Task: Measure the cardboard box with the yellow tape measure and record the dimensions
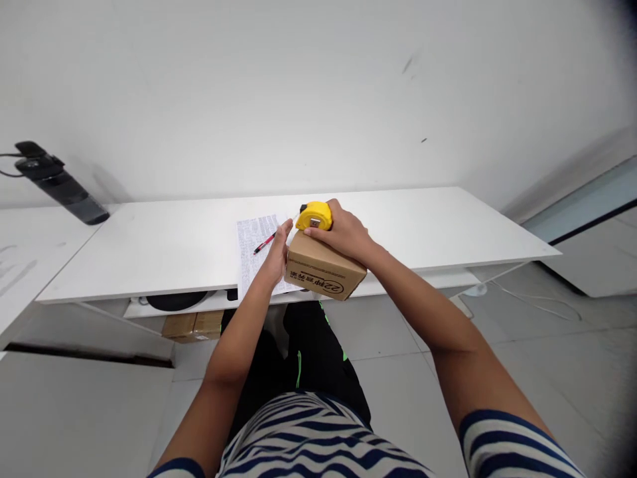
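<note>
A yellow tape measure is in my right hand, whose fingers are wrapped round it with the thumb along its lower side. Just under it is a small brown cardboard box with dark printing, tilted above the front edge of the desk. My left hand presses against the box's left side, its fingers pointing up and partly hidden by the box. Beyond that hand, a red and black pen lies on a sheet of paper covered in writing.
The white desk runs along the wall. A dark bottle stands at the left. Below the desktop are a shelf with a round black object and cardboard boxes. A white cable trails over the floor at right.
</note>
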The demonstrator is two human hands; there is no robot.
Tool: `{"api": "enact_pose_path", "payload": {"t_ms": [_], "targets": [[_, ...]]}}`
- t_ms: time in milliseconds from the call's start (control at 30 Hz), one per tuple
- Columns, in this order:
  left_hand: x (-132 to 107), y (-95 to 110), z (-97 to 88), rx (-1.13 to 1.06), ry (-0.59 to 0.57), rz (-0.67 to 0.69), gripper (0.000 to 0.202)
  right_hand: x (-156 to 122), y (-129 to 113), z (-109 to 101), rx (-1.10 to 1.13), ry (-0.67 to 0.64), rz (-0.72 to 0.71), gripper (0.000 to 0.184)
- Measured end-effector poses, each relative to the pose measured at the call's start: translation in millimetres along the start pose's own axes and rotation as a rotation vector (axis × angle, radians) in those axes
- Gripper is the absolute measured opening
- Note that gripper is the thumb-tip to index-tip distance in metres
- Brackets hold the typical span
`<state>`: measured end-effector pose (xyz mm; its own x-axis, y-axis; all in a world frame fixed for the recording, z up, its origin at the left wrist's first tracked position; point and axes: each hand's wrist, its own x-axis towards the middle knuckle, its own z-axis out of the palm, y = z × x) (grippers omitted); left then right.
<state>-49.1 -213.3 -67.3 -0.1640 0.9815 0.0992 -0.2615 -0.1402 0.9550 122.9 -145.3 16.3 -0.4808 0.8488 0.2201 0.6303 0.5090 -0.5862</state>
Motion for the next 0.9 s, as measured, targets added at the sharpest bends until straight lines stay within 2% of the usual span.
{"api": "enact_pose_path", "payload": {"t_ms": [100, 200, 267, 333, 400, 433, 500, 567, 600, 667, 733, 800, 900], "targets": [[-31.2, -12.9, 8.7, 0.211, 0.032, 0.118, 0.094, 7.8, 12.3, -5.1, 0.025, -0.026, 0.005, 0.051], [-34.4, -31.2, 36.8, 0.445, 0.071, 0.205, 0.104, 26.6, 28.2, -14.7, -0.054, -0.044, -0.037, 0.055], [-15.6, -43.5, 61.6, 0.533, 0.096, 0.245, 0.102, 42.1, 39.2, -23.4, -0.121, -0.052, -0.061, 0.058], [11.7, -52.7, 83.3, 0.580, 0.120, 0.221, 0.101, 52.5, 49.7, -32.7, -0.211, -0.011, -0.059, 0.057], [36.2, -55.7, 92.4, 0.621, 0.161, 0.120, 0.104, 51.1, 60.0, -39.5, -0.300, 0.073, -0.070, 0.054], [44.9, -54.3, 89.4, 0.645, 0.176, 0.080, 0.105, 44.7, 65.4, -40.6, -0.324, 0.123, -0.079, 0.053], [53.8, -45.6, 66.4, 0.717, 0.198, 0.065, 0.100, 22.3, 76.1, -35.7, -0.303, 0.204, -0.094, 0.054], [53.9, -32.0, 25.4, 0.826, 0.228, 0.133, 0.081, -6.2, 84.5, -20.3, -0.218, 0.260, -0.062, 0.056], [52.1, -25.2, 2.0, 0.872, 0.255, 0.139, 0.071, -19.5, 87.0, -9.0, -0.165, 0.279, -0.025, 0.057], [46.9, -15.7, -41.2, 0.929, 0.280, 0.061, 0.057, -38.9, 87.7, 18.2, -0.075, 0.278, 0.046, 0.059], [40.9, -13.4, -71.0, 0.955, 0.270, -0.025, 0.037, -45.3, 84.9, 47.6, -0.037, 0.228, 0.081, 0.059], [37.3, -15.5, -85.2, 0.900, 0.266, 0.005, 0.022, -40.4, 81.1, 74.4, -0.062, 0.152, 0.095, 0.056], [47.1, -14.0, -88.8, 0.902, 0.292, 0.033, 0.028, -19.9, 76.6, 102.1, -0.114, 0.067, 0.195, 0.052]]}}
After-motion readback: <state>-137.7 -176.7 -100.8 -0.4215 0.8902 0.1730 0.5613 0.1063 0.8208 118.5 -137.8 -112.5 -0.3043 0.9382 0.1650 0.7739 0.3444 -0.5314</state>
